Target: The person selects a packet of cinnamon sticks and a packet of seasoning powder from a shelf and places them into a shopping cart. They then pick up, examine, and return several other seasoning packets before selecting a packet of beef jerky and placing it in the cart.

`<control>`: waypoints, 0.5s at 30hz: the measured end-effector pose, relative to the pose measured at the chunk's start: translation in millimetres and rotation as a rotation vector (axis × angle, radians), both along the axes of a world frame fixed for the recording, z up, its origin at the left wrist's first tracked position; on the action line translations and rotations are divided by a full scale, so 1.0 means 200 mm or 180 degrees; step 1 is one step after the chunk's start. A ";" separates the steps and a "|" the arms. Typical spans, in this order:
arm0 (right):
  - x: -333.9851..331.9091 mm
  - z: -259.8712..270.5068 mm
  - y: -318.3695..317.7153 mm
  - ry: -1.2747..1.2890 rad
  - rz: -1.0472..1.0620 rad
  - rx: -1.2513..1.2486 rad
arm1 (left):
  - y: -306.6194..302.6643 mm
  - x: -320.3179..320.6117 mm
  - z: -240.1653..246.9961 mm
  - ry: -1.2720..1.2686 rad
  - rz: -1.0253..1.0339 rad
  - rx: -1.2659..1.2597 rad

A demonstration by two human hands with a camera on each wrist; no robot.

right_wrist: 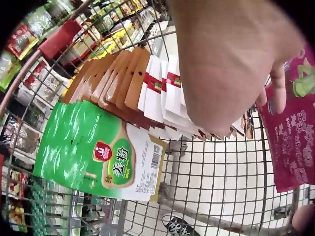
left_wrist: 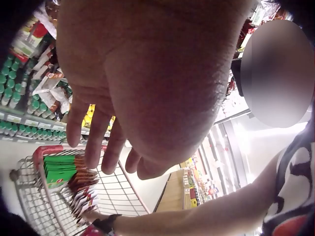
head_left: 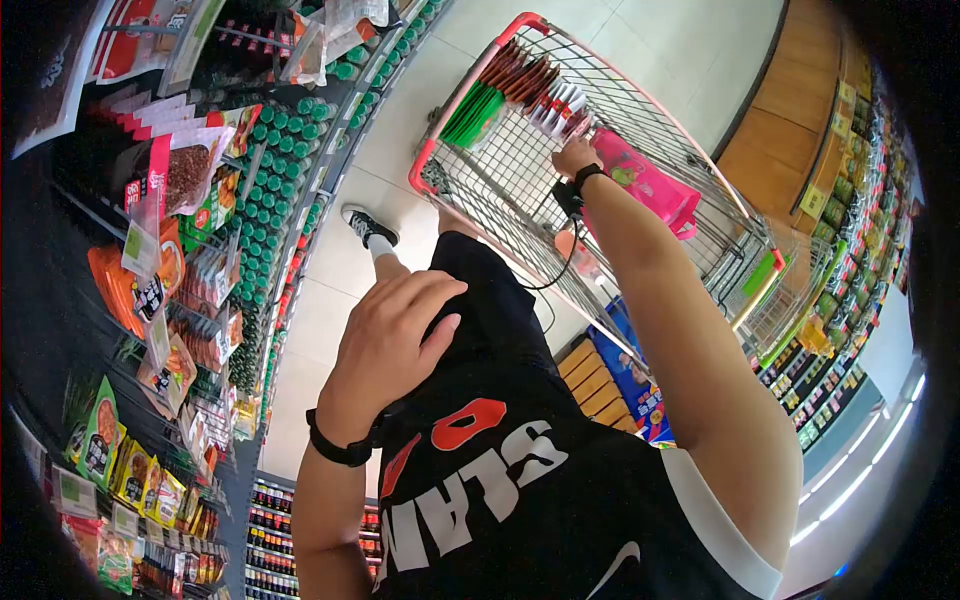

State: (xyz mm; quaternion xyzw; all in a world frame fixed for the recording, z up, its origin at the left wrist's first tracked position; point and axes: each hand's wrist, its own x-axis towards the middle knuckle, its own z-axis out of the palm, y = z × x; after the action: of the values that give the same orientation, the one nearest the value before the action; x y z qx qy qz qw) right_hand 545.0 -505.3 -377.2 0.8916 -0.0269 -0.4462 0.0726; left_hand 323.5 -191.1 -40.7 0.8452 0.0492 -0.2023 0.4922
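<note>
My left hand [head_left: 395, 335] is raised in front of the torso with nothing in it, and its palm and loosely spread fingers fill the upper left wrist view. In the shopping cart [head_left: 470, 215], my right hand [head_left: 577, 157] is at the end of a row of upright packets, against the white packets [right_wrist: 170, 93]. Its visible fingers [right_wrist: 278, 91] point down between them and a pink bag [right_wrist: 290, 132]; its thumb is hidden. Brown packets [right_wrist: 115, 81] and green packets [right_wrist: 88, 147] continue the row away from the hand.
Shelves of green-capped bottles [head_left: 290, 150] and hanging food packets [head_left: 150, 290] line the left. Another cart [head_left: 795, 300] stands beyond this one, near a wooden display [head_left: 770, 130] at the right. A black cable [head_left: 570, 262] hangs below the right wrist.
</note>
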 end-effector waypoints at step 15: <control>0.05 -0.36 -0.24 0.0170 0.0527 0.0280 | 0.00 -0.07 -0.06 -0.0004 0.0128 0.0035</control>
State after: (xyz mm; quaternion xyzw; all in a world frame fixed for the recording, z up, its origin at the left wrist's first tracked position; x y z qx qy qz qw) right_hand 555.9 -553.7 -448.5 0.8808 0.0685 -0.4631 0.0706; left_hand 309.2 -190.9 -52.7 0.8468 0.0670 -0.1915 0.4916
